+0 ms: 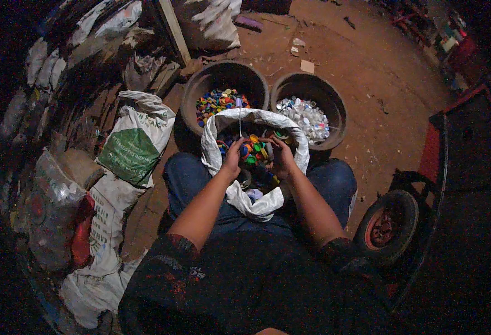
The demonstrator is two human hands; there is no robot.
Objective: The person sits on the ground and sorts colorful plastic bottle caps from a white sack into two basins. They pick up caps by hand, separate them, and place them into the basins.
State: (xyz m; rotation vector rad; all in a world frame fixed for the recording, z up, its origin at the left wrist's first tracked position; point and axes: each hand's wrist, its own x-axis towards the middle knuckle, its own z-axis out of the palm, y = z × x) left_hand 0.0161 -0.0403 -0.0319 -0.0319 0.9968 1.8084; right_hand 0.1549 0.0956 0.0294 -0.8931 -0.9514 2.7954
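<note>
A white woven plastic sack (259,207) with a rolled-down rim stands between my knees, with multicoloured plastic bottle caps (250,159) inside. My left hand (232,161) reaches into its left side. A thin pale rod with a purple end (239,102) extends away from the fingertips of that hand; whether they grip it is unclear. On the other side, my right hand (283,161) curves inward over the caps. Both hands face each other around the caps, and their inner fingers are partly hidden and dim.
Beyond the sack stand a dark tub (190,86) of coloured caps and another tub (341,98) of mostly white and clear caps. Filled printed sacks (133,142) crowd the left. A wheel with a red hub (381,231) is at right, on the brown floor (369,138).
</note>
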